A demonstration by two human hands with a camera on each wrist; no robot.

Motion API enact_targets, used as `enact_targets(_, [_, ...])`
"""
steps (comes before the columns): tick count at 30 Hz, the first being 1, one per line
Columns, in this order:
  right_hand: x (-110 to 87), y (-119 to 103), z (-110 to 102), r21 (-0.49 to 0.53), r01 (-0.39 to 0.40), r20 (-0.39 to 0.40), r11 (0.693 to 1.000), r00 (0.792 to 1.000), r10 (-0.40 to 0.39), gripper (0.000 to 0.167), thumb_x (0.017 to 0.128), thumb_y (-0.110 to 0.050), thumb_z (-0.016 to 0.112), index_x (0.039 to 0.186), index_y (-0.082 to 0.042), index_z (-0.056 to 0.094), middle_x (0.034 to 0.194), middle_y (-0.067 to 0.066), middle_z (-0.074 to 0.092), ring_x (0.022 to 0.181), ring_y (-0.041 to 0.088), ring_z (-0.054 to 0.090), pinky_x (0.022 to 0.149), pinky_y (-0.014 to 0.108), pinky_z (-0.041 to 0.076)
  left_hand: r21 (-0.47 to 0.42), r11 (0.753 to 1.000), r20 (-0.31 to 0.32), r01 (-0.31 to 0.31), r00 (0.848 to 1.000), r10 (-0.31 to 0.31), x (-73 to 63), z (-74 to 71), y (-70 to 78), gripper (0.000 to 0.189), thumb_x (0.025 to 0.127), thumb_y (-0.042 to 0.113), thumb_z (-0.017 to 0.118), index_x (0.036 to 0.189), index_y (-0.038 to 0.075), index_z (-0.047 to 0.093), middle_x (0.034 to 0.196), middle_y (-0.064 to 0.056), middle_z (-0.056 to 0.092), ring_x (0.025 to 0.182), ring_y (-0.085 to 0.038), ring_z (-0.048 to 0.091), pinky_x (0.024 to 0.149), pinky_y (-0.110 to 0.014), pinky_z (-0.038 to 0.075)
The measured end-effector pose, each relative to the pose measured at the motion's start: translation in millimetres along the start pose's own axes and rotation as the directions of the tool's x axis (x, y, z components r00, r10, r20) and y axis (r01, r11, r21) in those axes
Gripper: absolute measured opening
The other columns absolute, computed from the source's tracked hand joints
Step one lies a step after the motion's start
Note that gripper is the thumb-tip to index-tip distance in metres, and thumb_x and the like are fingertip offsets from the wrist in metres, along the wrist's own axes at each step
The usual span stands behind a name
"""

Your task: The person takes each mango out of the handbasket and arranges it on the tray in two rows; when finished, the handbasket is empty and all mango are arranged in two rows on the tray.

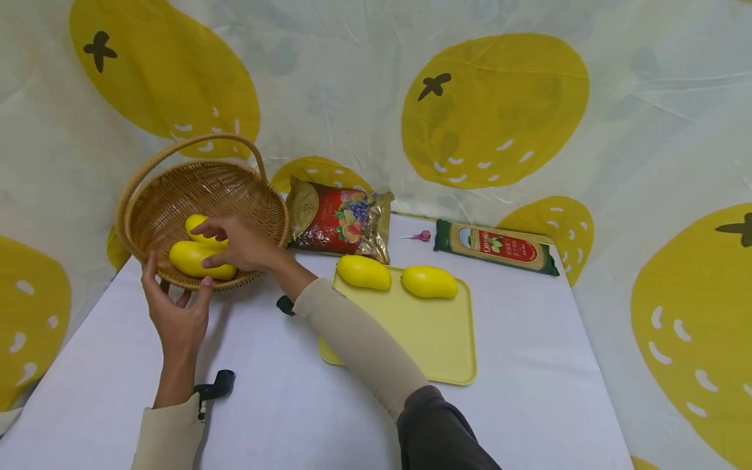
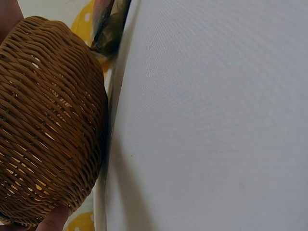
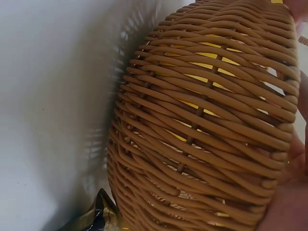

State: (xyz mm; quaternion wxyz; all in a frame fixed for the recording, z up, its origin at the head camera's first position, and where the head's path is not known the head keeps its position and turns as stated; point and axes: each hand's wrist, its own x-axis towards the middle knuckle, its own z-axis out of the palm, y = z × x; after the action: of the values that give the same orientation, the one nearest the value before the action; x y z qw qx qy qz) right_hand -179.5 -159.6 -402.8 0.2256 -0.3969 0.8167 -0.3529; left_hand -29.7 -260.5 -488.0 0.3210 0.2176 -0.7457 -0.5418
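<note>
A wicker basket point(image 1: 170, 196) with a hoop handle stands tipped towards me at the table's back left. Two yellow mangoes lie in it, one in front point(image 1: 188, 259) and one behind point(image 1: 196, 224). My right hand point(image 1: 237, 245) reaches into the basket, its thumb along the front mango and its fingers curled over the far side. My left hand point(image 1: 176, 313) holds the basket's near rim from below, thumb and fingers up around it. The left wrist view shows the basket's woven outside point(image 2: 48, 120), and so does the right wrist view point(image 3: 207, 120), with yellow showing through the gaps.
A yellow tray point(image 1: 411, 333) at the centre carries two more mangoes point(image 1: 364, 272) point(image 1: 429, 282). Behind it lie a red-and-gold snack bag point(image 1: 341, 222), a pink lollipop point(image 1: 420, 235) and a long green-and-red packet point(image 1: 496, 247). A fruit-print cloth hangs around the white table point(image 1: 529, 391).
</note>
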Motion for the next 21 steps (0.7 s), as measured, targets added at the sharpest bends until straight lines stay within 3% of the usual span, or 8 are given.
enact_targets(11, [16.5, -9.3, 11.9, -0.089, -0.105, 0.038, 0.99, 0.993, 0.109, 0.063, 0.088, -0.029, 0.088, 0.146, -0.034, 0.063, 0.144, -0.012, 0.066, 0.134, 0.004, 0.059, 0.105, 0.012, 0.046, 0.0, 1.0, -0.004, 0.011, 1.0, -0.011, -0.2, -0.6, -2.4, 0.094, 0.093, 0.013, 0.078, 0.168, 0.03, 0.023, 0.176, 0.01, 0.018, 0.162, -0.038, 0.027, 0.119, -0.065, 0.04])
enact_targets(21, [25.9, -14.0, 21.8, -0.162, -0.165, 0.003, 0.973, 0.986, 0.168, 0.064, 0.086, -0.028, 0.09, 0.144, -0.037, 0.065, 0.141, -0.012, 0.068, 0.127, 0.002, 0.061, 0.101, 0.012, 0.046, 0.005, 1.0, -0.003, 0.005, 1.0, -0.005, -0.2, 0.4, 0.1, 0.094, 0.093, 0.016, 0.078, 0.168, 0.03, 0.023, 0.176, 0.012, 0.018, 0.162, -0.035, 0.028, 0.118, -0.065, 0.041])
